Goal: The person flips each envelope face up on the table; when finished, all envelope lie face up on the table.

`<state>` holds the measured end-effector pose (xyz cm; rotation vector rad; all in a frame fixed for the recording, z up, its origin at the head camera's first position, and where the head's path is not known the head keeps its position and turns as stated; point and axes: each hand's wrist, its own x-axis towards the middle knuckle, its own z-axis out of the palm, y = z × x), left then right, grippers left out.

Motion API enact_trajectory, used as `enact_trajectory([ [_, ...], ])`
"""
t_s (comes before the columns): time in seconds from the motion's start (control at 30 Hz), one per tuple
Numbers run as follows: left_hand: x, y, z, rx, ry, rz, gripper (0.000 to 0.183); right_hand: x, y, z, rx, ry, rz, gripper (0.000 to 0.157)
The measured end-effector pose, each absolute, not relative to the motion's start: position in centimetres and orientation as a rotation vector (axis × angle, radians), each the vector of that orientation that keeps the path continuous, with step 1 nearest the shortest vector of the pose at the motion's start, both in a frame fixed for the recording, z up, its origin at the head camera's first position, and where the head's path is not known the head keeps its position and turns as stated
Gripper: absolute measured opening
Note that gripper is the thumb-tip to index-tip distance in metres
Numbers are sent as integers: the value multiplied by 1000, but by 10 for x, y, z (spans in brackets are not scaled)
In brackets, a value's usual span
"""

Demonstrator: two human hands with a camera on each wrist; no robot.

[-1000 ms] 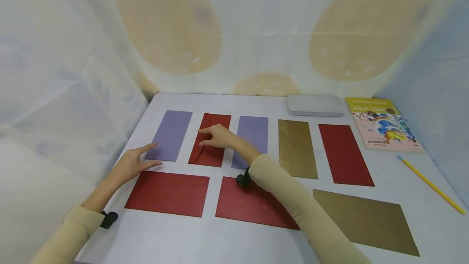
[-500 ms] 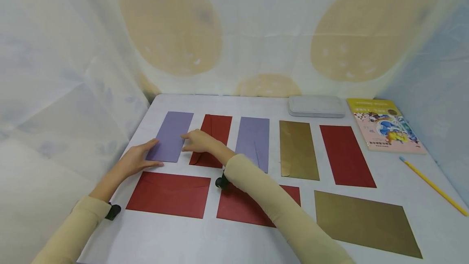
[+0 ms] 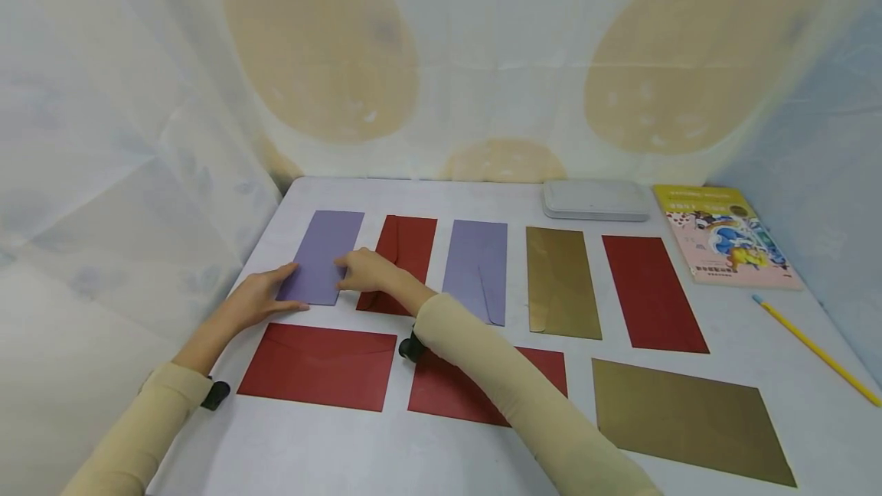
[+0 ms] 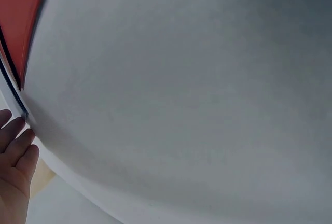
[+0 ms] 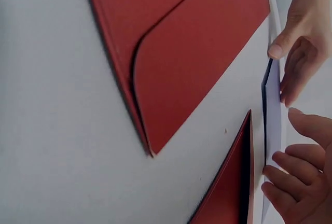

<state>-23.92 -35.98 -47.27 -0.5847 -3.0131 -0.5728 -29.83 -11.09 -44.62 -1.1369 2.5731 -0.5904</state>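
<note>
In the head view a purple envelope (image 3: 324, 247) lies flat at the far left of the back row. My left hand (image 3: 255, 301) spans its near left corner, with fingers at the left side and thumb by the near edge. Fingertips of my right hand (image 3: 365, 272) touch its right edge; the palm is over a red envelope (image 3: 411, 239). The right wrist view gives my left hand (image 5: 306, 32) with its thumb at a corner of the purple envelope (image 5: 273, 110), and my right hand (image 5: 303, 177) at its long edge. Only part of my left hand (image 4: 15, 164) shows in the left wrist view.
Another purple envelope (image 3: 475, 259), a gold one (image 3: 563, 282) and a red one (image 3: 654, 293) continue the back row. In front lie red envelopes (image 3: 317, 367) and a gold one (image 3: 692, 419). A grey case (image 3: 596, 200), a book (image 3: 726, 239) and a pencil (image 3: 816, 350) are at right.
My right hand has moved left from over the red envelope to the right edge of the leftmost purple envelope. My left hand has shifted slightly right, closer against that envelope.
</note>
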Motion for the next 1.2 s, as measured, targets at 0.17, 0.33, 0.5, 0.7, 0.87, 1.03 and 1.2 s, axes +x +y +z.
enact_trajectory([
  [0.17,-240,-359,-474,-584,-3010,-547,89,-299,-110,-448,-1111,2550,-687,53],
  [0.33,-239,-357,-472,-635,-3008,-448,83,-301,-108,-451,-1110,2541,-759,53],
  [0.5,-239,-355,-470,-688,-3021,-355,79,-302,-105,-451,-1106,2563,-782,53],
  [0.7,-237,-355,-470,-669,-3030,-358,74,-303,-102,-452,-1101,2581,-798,55],
  [0.87,-234,-354,-469,-672,-3033,-377,74,-303,-98,-453,-1046,2509,-929,57],
  [1.03,-235,-354,-470,-668,-3029,-392,80,-305,-94,-454,-976,2407,-1177,55],
  [1.2,-236,-352,-471,-669,-3009,-443,81,-307,-91,-451,-968,2373,-1338,52],
])
